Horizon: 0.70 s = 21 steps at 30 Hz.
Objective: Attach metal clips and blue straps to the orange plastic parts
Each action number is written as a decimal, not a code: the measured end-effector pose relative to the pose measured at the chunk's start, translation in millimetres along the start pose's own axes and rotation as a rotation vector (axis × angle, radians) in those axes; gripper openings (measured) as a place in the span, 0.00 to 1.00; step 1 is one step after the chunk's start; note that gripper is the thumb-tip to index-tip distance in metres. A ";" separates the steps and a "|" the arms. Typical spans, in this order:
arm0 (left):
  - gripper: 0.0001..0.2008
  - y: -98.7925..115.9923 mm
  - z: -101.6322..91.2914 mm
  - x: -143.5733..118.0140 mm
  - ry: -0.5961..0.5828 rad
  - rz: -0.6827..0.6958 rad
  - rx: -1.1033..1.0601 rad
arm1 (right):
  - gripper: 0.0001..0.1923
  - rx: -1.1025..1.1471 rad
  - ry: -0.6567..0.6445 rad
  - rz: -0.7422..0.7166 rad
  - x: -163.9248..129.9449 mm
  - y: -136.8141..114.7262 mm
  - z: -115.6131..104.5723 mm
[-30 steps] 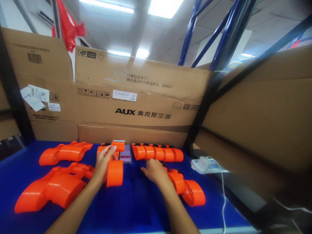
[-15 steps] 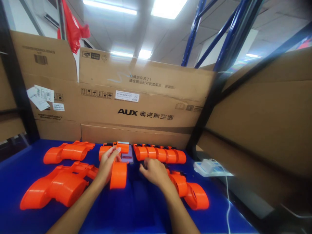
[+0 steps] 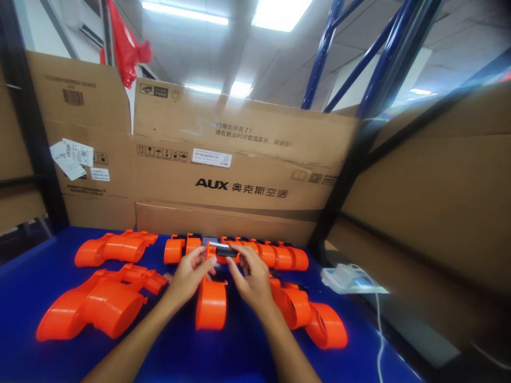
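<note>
Visibly, left grip [image 3: 189, 274] and right grip [image 3: 255, 277] flank the black piece [image 3: 225, 251].

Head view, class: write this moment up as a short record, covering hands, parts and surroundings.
Left hand: fingers hold an orange part
Right hand: fingers at a black piece against that part
Other parts: more orange pieces on either side
Table: blue
Backdrop: cardboard marked AUX
Right side: white plug with cable
</note>
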State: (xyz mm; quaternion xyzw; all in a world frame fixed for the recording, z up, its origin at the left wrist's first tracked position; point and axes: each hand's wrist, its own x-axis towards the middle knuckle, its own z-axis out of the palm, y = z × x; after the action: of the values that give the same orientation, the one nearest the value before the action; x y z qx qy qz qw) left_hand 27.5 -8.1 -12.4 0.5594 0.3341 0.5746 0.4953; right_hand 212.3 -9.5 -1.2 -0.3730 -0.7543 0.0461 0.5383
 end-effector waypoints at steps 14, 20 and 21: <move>0.24 -8.1 1.0 -2.1 -0.072 -0.022 -0.017 | 0.15 -0.004 0.005 -0.127 -0.1 3.3 0.5; 0.19 -9.3 2.0 -1.9 -0.036 -0.041 -0.019 | 0.20 0.074 -0.120 -0.120 -2.5 -2.5 2.0; 0.19 -8.1 1.6 -1.2 -0.024 -0.046 -0.033 | 0.22 0.084 -0.128 -0.101 -2.4 -2.4 1.8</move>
State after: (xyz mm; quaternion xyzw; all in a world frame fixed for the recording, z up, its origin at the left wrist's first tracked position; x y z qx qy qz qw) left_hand 30.5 -7.2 -20.1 0.5499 0.3315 0.5618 0.5215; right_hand 209.9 -12.2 -2.7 -0.3076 -0.8025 0.0743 0.5058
